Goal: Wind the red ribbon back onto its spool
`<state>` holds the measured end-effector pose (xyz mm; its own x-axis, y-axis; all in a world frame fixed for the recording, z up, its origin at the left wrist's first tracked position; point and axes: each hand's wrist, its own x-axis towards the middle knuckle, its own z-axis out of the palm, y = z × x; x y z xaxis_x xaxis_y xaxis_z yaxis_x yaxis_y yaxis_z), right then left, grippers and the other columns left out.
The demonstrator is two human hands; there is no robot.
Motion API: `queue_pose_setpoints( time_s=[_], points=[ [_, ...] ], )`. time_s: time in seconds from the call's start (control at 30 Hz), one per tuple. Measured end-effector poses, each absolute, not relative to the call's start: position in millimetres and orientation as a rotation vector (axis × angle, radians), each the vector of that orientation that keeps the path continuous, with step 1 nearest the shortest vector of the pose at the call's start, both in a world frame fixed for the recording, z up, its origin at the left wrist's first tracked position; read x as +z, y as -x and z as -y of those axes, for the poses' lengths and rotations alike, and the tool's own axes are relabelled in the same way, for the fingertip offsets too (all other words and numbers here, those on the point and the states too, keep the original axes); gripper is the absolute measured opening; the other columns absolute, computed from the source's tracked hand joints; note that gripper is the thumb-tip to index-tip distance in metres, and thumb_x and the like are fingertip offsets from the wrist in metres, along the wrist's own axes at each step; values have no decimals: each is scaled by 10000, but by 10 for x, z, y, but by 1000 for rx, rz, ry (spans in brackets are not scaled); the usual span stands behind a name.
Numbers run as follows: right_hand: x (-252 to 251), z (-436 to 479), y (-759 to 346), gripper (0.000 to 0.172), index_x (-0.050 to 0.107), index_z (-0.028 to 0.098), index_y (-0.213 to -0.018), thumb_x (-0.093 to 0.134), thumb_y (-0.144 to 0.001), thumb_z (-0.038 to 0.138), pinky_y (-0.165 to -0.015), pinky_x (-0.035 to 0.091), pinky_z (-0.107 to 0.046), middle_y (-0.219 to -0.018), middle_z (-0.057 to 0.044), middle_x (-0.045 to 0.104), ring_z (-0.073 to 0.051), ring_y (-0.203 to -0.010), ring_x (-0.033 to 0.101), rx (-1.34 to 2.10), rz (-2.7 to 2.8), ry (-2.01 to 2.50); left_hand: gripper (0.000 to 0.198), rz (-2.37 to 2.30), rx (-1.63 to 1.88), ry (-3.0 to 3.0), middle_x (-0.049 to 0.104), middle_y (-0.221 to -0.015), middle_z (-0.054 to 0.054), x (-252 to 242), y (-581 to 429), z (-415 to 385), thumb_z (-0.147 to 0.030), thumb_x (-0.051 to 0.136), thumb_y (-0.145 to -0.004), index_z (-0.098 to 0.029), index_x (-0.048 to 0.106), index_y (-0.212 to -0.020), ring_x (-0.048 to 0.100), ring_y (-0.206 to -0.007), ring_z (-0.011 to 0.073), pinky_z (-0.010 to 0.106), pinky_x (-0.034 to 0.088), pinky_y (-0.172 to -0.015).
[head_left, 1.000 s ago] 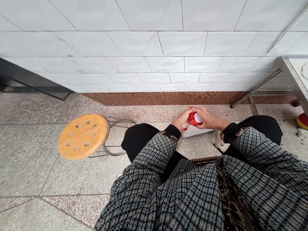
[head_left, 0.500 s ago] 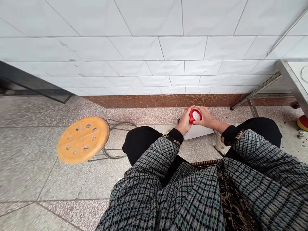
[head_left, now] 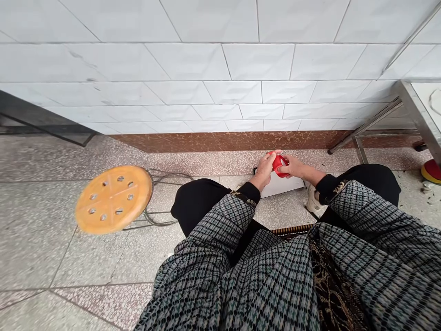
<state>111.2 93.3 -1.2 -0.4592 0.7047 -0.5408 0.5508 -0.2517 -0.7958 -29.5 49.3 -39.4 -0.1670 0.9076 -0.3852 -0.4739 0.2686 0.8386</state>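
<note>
A glossy red roll (head_left: 277, 164), which looks like ribbon on a pale core, is held between my two hands above the floor. My left hand (head_left: 264, 170) is closed on its left side, and a bit of red shows past the fingertips. From the right, my right hand (head_left: 295, 167) grips the roll, thumb across its near edge and fingers behind. Under the hands lies a flat white board or box (head_left: 283, 185) with a dark edge, partly covered by my left wrist.
An orange round stool (head_left: 113, 199) with holes in its seat and wire legs stands to the left. A metal-framed table (head_left: 418, 117) is at the right, with a red and yellow object (head_left: 431, 171) below it. The tiled wall (head_left: 237, 62) rises ahead.
The roll has turned in my hands, so its pale centre shows less now. My right fingers have shifted around it, and the whole view has moved slightly.
</note>
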Motion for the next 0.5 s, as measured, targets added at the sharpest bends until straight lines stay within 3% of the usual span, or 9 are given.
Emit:
queue_pose_setpoints(
  time_s=[0.3,0.5],
  points=[
    [56,-944,-1194,522,609,238,-1203,835,-741,324,-785,672,-385,-1208,-96,710,-226,-971,729,2064,1760,1400,292,-1078,1259,-474,732,-874,35,-477,462,-574,-455,733,-934,-187,779,-1042,671,-741,137,263,548,-728],
    [46,-950,-1207,645,597,236,-1318,802,-719,356,-833,653,-442,-1229,-107,694,-251,-986,713,2044,1854,1241,260,-1018,1231,-438,782,-960,75,-556,484,-583,-374,648,-986,-198,808,-1090,718,-850,174,290,578,-778]
  ],
)
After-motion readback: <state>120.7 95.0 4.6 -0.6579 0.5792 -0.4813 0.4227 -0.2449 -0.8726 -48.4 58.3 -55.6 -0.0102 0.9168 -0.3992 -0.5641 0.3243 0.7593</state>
